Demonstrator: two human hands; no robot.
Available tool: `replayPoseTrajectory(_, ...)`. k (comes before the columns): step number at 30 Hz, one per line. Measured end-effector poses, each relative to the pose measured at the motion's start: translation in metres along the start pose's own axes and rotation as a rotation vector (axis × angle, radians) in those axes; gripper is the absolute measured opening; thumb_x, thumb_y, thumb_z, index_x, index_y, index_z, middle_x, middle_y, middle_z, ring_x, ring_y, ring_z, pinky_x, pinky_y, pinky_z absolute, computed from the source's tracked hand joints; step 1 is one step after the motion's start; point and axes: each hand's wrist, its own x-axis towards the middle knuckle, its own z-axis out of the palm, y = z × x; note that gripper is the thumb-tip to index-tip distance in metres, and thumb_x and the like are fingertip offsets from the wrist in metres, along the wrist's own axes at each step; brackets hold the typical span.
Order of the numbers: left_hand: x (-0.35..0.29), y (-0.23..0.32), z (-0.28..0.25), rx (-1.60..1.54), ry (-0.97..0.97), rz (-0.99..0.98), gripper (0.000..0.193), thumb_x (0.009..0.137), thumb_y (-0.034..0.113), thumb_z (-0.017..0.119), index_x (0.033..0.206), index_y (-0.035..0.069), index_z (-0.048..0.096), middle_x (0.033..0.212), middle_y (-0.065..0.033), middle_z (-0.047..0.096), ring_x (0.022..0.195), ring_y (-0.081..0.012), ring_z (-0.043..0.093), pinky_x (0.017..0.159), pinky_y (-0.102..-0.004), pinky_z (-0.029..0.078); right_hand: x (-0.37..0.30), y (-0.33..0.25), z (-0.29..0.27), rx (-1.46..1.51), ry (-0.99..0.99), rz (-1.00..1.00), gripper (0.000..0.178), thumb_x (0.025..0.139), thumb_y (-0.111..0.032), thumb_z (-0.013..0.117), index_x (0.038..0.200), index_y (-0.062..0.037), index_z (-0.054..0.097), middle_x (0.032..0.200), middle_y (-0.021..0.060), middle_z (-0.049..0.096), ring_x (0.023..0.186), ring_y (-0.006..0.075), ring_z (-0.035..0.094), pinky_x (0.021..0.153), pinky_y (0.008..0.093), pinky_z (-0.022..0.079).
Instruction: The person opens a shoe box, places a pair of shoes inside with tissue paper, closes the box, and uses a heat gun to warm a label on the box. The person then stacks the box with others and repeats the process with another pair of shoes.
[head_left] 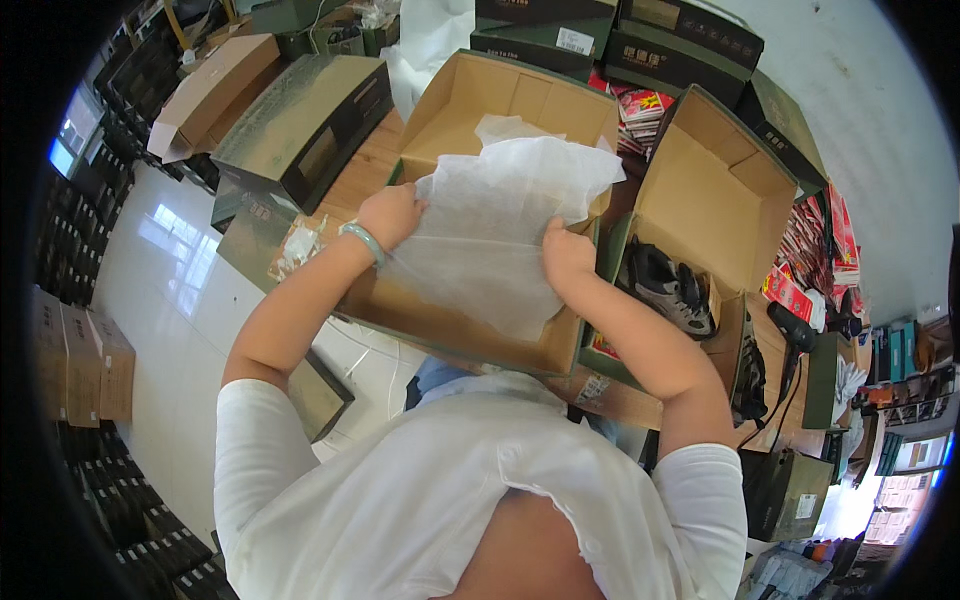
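A sheet of white tissue paper [480, 235] lies spread over an opened shoebox [390, 300], whose tan lid [440, 110] is raised at the far side. At the sheet's left edge my left hand [392, 213] is closed, pinching the paper. My right hand [568, 252] pinches its right edge with the fingers curled in. Both hands are above the box's side walls. Just right of it stands a second open shoebox [700, 190] with a dark grey shoe [665, 290] inside. The fingertips are partly hidden by the paper.
Closed shoeboxes [300, 120] are stacked at the left and more dark boxes [680, 45] stand at the back. Red printed packets [800, 250] lie in piles on the right. A black hair dryer [792, 328] with a cord rests at the right. Cartons [85, 360] stand on the tiled floor.
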Motion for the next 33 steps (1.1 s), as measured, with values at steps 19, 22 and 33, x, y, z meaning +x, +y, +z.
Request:
replayPoseTrajectory(19, -0.038, -0.02, 0.009, -0.985, -0.336, -0.077, 0.102, 0.086, 0.02, 0.063, 0.149, -0.001, -0.013, 0.12, -0.0338, 0.056, 0.109, -0.0356, 0.062, 0.095, -0.0348, 0.046, 0.04, 0.001, 0.002, 0.876, -0.425, 0.17, 0.067, 0.087, -0.033, 0.071, 0.132, 0.0101, 0.046, 0.137, 0.0249, 0.049, 0.115, 0.0333, 0.057, 0.08, 0.0408, 0.056)
replayPoseTrajectory(22, -0.058, -0.028, 0.0, -0.455, -0.435, 0.01, 0.097, 0.084, 0.008, 0.059, 0.151, 0.003, -0.012, 0.105, -0.0307, 0.062, 0.094, -0.0337, 0.066, 0.086, -0.0369, 0.049, 0.0, 0.018, 0.012, 1.113, -0.345, 0.02, 0.071, 0.09, -0.037, 0.067, 0.134, 0.0113, 0.039, 0.124, 0.0287, 0.057, 0.098, 0.0352, 0.065, 0.078, 0.0391, 0.054)
replayPoseTrajectory(33, -0.04, 0.0, 0.022, 0.227, -0.202, 0.159, 0.094, 0.087, -0.001, 0.054, 0.156, 0.02, -0.005, 0.098, -0.0245, 0.067, 0.079, -0.0378, 0.069, 0.069, -0.041, 0.056, -0.062, -0.005, -0.009, 0.16, -0.197, -0.035, 0.098, 0.084, -0.006, 0.062, 0.154, -0.0063, -0.007, 0.079, 0.0181, 0.069, 0.071, 0.0344, 0.069, 0.065, 0.0401, 0.056)
